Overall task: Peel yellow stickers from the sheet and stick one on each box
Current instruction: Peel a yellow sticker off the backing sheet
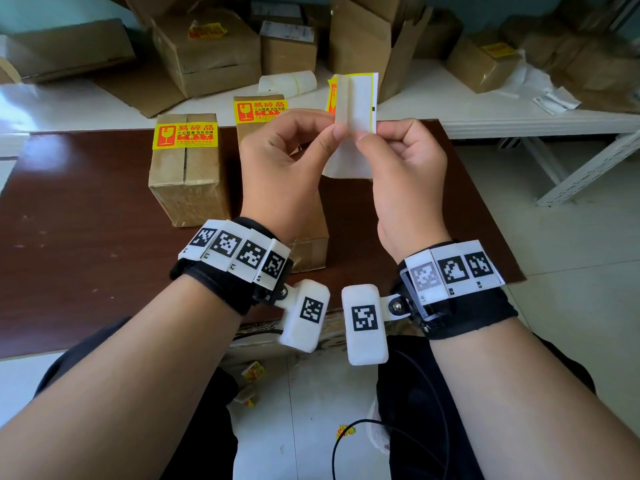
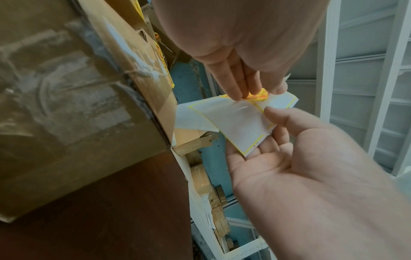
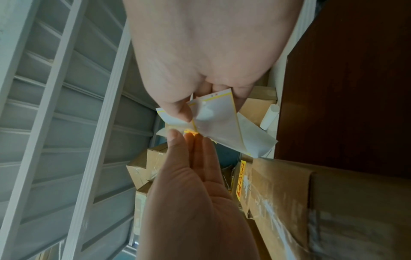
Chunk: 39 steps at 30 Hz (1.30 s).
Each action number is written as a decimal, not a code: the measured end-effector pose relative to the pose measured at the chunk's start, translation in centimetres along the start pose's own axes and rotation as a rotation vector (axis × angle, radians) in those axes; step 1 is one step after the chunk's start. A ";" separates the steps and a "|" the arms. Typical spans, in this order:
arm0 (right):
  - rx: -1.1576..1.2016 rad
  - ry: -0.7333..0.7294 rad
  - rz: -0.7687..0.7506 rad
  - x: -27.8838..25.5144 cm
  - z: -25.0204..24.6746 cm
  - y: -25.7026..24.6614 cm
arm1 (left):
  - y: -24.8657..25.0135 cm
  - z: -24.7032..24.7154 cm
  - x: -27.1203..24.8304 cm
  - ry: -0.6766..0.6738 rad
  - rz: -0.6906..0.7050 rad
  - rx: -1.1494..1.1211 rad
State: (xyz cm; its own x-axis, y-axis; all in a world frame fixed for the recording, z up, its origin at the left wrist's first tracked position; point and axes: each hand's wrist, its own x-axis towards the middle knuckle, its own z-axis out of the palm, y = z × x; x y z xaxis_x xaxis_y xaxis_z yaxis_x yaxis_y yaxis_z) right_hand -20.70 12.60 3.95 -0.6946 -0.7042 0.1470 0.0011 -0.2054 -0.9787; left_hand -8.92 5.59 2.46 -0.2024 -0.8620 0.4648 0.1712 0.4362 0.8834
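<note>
The sticker sheet [image 1: 358,102] is held up over the far edge of the tabletop [image 1: 86,216], pinched by both hands. The left hand [image 1: 284,168] and right hand [image 1: 405,178] are curled tight on it. Two boxes [image 1: 188,168] with yellow stickers [image 1: 185,135] are stood near the far edge.

head cam down, wrist cams close, sheet [image 1: 356,102] prob shared
</note>
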 end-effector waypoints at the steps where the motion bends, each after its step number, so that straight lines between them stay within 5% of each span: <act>1: 0.013 0.014 0.014 0.1 0.0 0.0 | -0.1 0.0 0.0 -0.001 -0.027 -0.018; 18: 0.134 0.193 0.230 1.2 -0.8 0.6 | 1.5 0.3 0.2 0.019 -0.337 -0.246; 39: 0.114 0.340 0.401 2.0 -2.3 1.5 | 1.7 -0.2 0.4 0.077 -0.365 -0.310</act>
State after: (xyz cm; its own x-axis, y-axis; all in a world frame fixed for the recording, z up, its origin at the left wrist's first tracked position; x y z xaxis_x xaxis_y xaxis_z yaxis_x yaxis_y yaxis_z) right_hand -23.79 12.44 2.42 -0.8175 -0.4866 -0.3081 0.3789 -0.0515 -0.9240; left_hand -8.57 5.92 4.15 -0.2327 -0.9661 0.1120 0.3836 0.0146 0.9234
